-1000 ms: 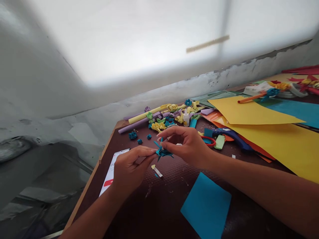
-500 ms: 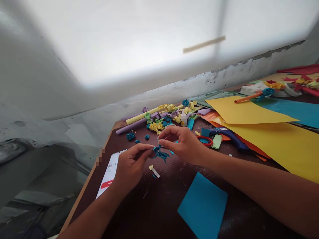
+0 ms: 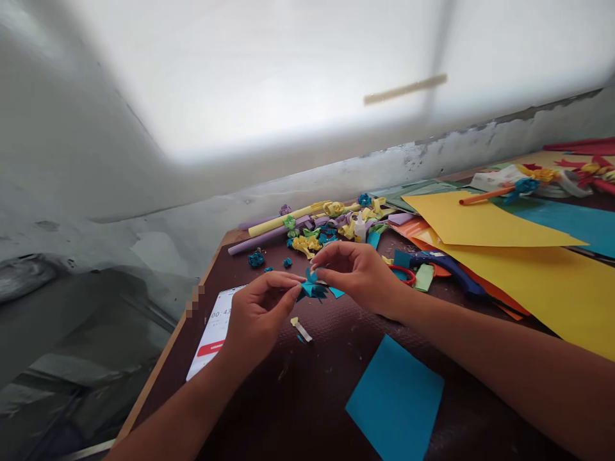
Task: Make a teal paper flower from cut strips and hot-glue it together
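Left hand (image 3: 259, 314) pinches blue paper flower (image 3: 313, 291); right hand (image 3: 358, 278) grasps its top. From flower: blue sheet (image 3: 396, 400) five o'clock, phone (image 3: 214, 330) eight.

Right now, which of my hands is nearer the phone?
Left. Your left hand overlaps the phone's edge in view; your right hand is farther off, on the other side of the folded blue paper.

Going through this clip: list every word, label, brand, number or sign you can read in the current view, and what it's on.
"00:43" – on the screen of the phone; the last digit is less sure, as the left hand covers what follows.
Red bar on that screen: pale lettering, too small to read.
Small white bottle: any print is too small to read.
No other text is legible.
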Tool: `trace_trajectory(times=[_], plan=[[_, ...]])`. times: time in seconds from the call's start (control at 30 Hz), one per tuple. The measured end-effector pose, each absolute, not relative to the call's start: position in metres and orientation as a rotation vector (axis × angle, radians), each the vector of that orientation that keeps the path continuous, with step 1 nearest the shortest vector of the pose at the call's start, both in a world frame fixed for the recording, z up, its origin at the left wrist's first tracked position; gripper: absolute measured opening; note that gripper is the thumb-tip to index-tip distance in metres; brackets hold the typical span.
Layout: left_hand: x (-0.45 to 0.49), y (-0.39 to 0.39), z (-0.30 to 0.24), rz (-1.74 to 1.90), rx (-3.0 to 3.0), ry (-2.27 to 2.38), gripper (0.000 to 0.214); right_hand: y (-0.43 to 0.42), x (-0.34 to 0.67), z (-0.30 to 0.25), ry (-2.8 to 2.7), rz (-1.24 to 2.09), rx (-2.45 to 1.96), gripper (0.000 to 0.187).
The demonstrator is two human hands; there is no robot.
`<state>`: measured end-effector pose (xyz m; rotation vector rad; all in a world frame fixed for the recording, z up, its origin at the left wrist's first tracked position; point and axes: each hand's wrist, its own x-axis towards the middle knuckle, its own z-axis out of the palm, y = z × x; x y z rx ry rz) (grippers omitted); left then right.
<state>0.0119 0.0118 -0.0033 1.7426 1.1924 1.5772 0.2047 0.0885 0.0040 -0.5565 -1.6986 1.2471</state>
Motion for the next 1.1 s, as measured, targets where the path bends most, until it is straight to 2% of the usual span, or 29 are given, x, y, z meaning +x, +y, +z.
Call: trace_trajectory(times=[0.1, 0.27, 0.37, 0.57, 1.1], plan=[[0.012, 0.011, -0.003, 1.532, 1.736, 1.132, 0.004, 0.084, 0.206, 0.006, -1.735, 1.147, -0.545, 0.014], [0.015, 0.008, -0.003, 1.470, 1.746, 1.139, 0.016, 0.073, 0.207, 0.010, -1.864, 0.819, -0.471, 0.003], [0.016, 0.006, -0.004, 1.516, 1.915, 1.206, 0.016, 0.070, 0.208, 0.012, -1.893, 0.677, -0.451, 0.007], [0.018, 0.001, -0.006, 1.619, 2.166, 1.174, 0.020, 0.068, 0.208, 0.012, -1.841, 0.651, -0.495, 0.006], [0.022, -0.003, -0.005, 1.651, 2.207, 1.134, 0.029, 0.065, 0.209, 0.010, -1.878, 0.507, -0.330, 0.009]])
